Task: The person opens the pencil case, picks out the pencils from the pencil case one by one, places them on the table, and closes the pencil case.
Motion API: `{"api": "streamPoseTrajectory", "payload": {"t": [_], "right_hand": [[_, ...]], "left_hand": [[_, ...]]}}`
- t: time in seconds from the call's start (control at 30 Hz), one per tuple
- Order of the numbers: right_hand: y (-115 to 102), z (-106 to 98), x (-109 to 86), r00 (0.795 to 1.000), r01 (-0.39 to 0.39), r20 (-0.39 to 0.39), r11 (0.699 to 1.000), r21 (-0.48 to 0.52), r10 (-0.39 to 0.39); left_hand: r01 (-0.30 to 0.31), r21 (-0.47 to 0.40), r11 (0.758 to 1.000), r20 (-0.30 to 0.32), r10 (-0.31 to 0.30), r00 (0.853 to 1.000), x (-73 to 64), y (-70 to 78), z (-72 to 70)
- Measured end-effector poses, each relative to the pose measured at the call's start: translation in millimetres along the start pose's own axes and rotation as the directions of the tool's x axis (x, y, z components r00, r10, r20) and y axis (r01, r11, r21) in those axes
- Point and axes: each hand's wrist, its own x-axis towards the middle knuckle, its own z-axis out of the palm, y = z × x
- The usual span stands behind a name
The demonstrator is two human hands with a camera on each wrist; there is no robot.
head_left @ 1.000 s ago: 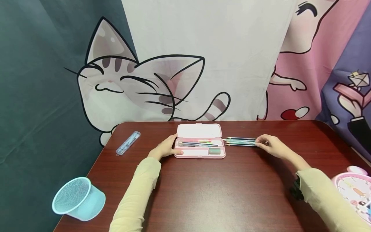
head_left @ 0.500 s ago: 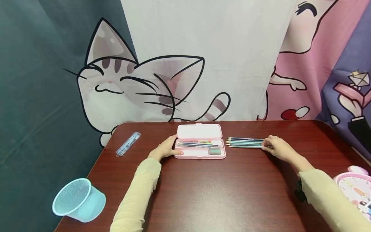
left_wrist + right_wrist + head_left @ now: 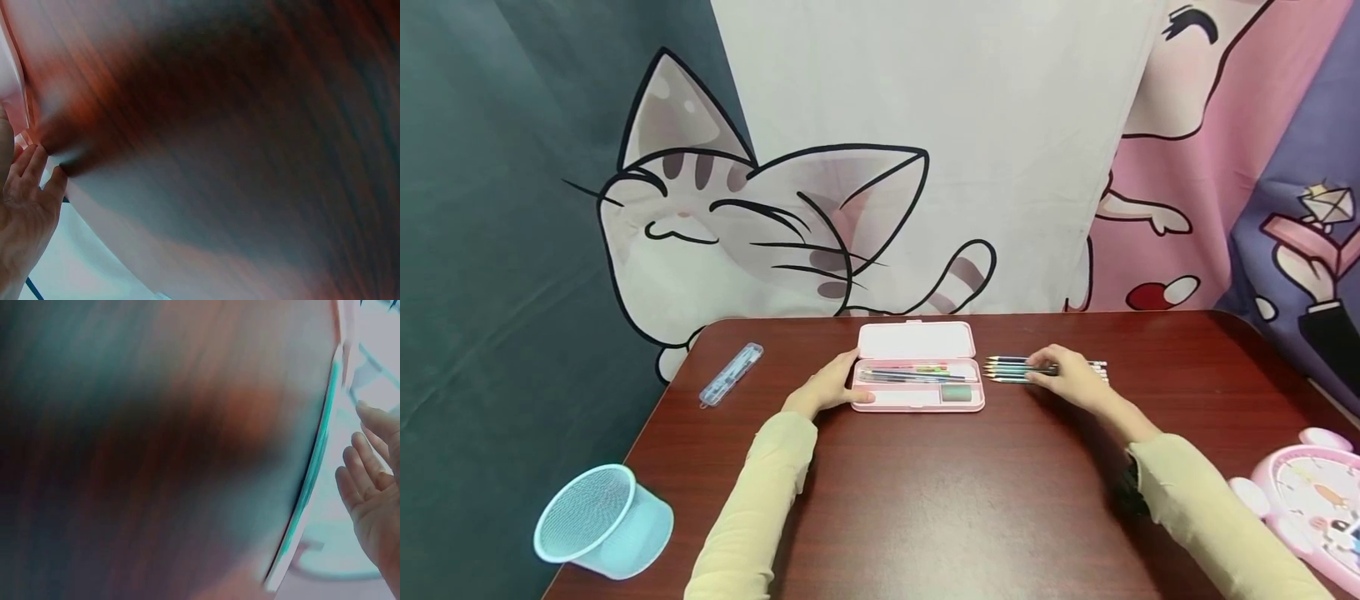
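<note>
In the head view, an open pink pencil case (image 3: 917, 408) lies near the table's back edge. Colored pens and brushes (image 3: 917, 377) fill its rear compartment, and a grey-green eraser (image 3: 956, 392) sits in the front one. My left hand (image 3: 826, 387) holds the case's left end, thumb on the front corner and fingers behind. To the right of the case lies a row of pencils (image 3: 1009, 368), tips pointing left. Over their middle hovers my right hand (image 3: 1071, 379); in the right wrist view its loosely bent fingers (image 3: 356, 475) are apart from the pencils.
A clear blue-tinted flat case (image 3: 732, 375) lies at the back left of the brown table (image 3: 940, 492). At the left edge a light-blue mesh basket (image 3: 625, 525) lies tipped. A pink clock (image 3: 1311, 492) stands at the right, near my sleeve.
The pencils have slid slightly right, away from the case, while my right hand gripped their far ends. It has since let go and moved left over their middle. My left hand stays put.
</note>
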Motion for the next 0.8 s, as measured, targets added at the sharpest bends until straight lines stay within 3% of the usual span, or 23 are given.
{"api": "streamPoseTrajectory", "payload": {"t": [0.13, 0.3, 0.5, 0.8], "right_hand": [[-25, 19, 17.1, 0.996, -0.032, 0.087, 0.995, 0.097, 0.023], [-53, 40, 37.2, 0.986, -0.028, 0.164, 0.984, 0.177, -0.002], [-70, 53, 50.5, 0.968, -0.001, 0.247, 0.993, 0.121, -0.029], [-80, 57, 57.4, 0.94, -0.028, 0.342, 0.999, 0.033, 0.015]], "left_hand": [[-0.007, -0.007, 1.0, 0.0, 0.007, 1.0, -0.8, 0.0, 0.0], [-0.006, -0.015, 1.0, -0.005, 0.006, 1.0, -1.5, 0.9, -0.2], [-0.006, 0.0, 1.0, 0.002, 0.006, 1.0, -0.6, 3.2, 1.0], [0.015, 0.012, 1.0, 0.004, -0.015, 1.0, 0.5, 1.7, -0.8]]}}
